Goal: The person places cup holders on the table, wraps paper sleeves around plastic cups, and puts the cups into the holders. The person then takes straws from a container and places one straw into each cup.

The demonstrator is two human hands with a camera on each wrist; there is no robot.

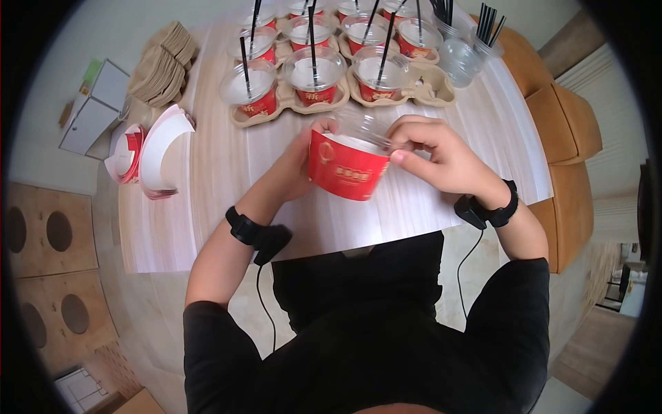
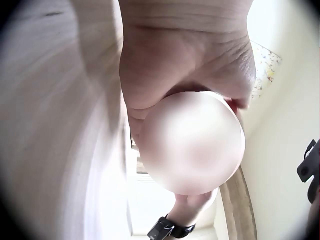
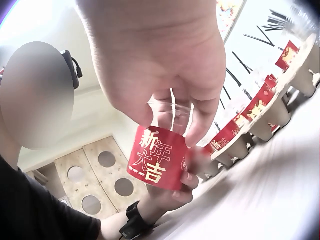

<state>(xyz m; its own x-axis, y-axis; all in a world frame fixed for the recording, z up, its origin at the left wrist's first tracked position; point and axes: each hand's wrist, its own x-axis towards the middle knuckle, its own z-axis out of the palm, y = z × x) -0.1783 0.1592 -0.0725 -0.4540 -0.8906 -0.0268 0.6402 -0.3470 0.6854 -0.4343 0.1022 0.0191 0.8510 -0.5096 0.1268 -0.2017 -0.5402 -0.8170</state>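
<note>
Between both hands, above the near part of the table, is a clear plastic cup (image 1: 362, 128) with a red paper sleeve (image 1: 348, 169) around it. Gold and white characters show on the sleeve (image 3: 157, 157) in the right wrist view. My left hand (image 1: 298, 164) grips the sleeved cup from the left, its fingers partly hidden behind it. At the clear upper part, my right hand (image 1: 441, 153) pinches the cup between thumb and fingers. A pale, blurred round shape fills the middle of the left wrist view, under the left palm (image 2: 185, 65).
Beyond the hands, sleeved cups with black straws (image 1: 314, 69) stand in cardboard carriers (image 1: 262, 119). Flat curved sleeves (image 1: 162, 155) and stacked carriers (image 1: 162, 65) lie on the left of the table (image 1: 227, 228). Spare straws (image 1: 488, 27) stand at the back right, near brown chairs (image 1: 565, 131).
</note>
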